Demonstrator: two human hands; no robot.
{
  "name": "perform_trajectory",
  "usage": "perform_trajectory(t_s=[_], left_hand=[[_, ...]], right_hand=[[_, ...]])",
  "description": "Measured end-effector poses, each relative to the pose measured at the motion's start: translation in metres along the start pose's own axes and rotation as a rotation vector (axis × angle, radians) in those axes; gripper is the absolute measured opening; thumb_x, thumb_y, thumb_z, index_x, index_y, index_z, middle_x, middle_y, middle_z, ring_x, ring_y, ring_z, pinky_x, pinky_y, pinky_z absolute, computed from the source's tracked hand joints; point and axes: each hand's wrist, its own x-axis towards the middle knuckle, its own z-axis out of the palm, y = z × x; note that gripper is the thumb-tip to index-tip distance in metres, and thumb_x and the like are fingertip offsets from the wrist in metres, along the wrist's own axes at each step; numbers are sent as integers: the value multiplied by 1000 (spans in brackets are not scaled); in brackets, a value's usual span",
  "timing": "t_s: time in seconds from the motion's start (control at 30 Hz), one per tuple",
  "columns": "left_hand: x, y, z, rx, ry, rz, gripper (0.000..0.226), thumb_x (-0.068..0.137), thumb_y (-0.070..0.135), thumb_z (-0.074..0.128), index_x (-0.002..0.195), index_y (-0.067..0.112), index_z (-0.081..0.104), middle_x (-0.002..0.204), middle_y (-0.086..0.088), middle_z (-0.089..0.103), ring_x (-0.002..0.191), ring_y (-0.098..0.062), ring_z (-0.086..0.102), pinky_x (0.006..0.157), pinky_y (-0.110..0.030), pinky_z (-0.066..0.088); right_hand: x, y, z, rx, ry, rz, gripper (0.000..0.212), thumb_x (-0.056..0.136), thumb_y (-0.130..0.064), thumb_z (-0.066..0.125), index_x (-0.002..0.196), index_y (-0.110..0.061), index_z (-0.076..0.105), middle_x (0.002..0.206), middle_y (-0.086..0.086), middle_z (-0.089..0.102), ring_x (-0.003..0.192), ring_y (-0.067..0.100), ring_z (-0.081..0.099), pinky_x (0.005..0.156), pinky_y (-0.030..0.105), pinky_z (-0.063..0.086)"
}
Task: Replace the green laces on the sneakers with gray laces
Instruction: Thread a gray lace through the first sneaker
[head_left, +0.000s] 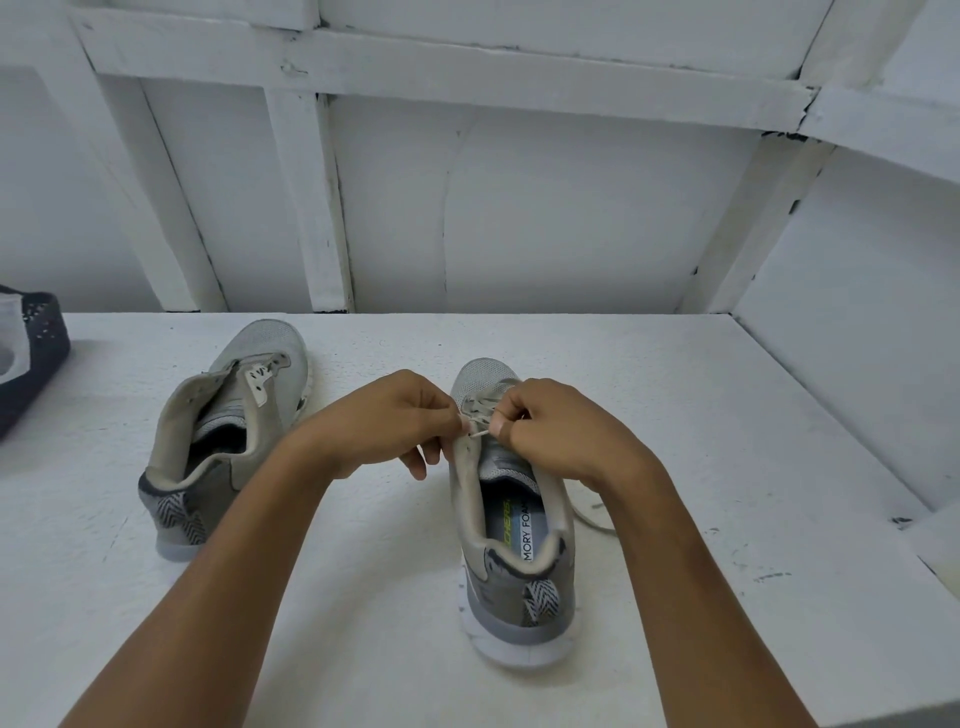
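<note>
Two grey sneakers stand on a white table (727, 415), heels toward me. The right sneaker (514, 545) carries a grey lace (480, 404) threaded through its front eyelets. My left hand (395, 421) pinches the lace tip at an eyelet on the shoe's left side. My right hand (550, 431) pinches the lace over the tongue. A loose lace end (589, 514) trails on the table to the right of this shoe. The left sneaker (228, 431) has no lace and its tongue lies open. No green lace is in view.
A dark blue shoe (36, 353) sits at the table's far left edge. A white wall with wooden battens (322, 208) rises behind the table, and a white side panel (857, 338) closes it on the right.
</note>
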Motion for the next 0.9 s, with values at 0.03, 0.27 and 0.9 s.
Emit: perform_trajectory(t_s=[0.03, 0.27, 0.9], left_hand=[[-1, 0, 0, -1, 3, -4, 28, 98, 11, 57, 79, -4, 71, 63, -1, 63, 61, -12, 55, 58, -28, 54], [-5, 1, 1, 25, 31, -15, 30, 98, 13, 57, 71, 4, 68, 54, 7, 60, 58, -9, 55, 59, -27, 54], [1, 7, 6, 48, 28, -4, 32, 99, 20, 58, 75, 1, 70, 63, 1, 64, 60, -11, 57, 58, -27, 54]], right_hand=[[0, 0, 0, 4, -4, -4, 27, 91, -13, 51, 100, 10, 63, 106, 24, 65, 74, 14, 47, 73, 45, 47], [1, 3, 2, 92, -12, -12, 25, 88, -13, 54, 92, 11, 61, 79, 12, 53, 70, 16, 43, 65, 32, 34], [-2, 16, 6, 253, 59, -57, 18, 86, -27, 74, 75, -13, 72, 84, 1, 71, 86, 21, 67, 83, 42, 53]])
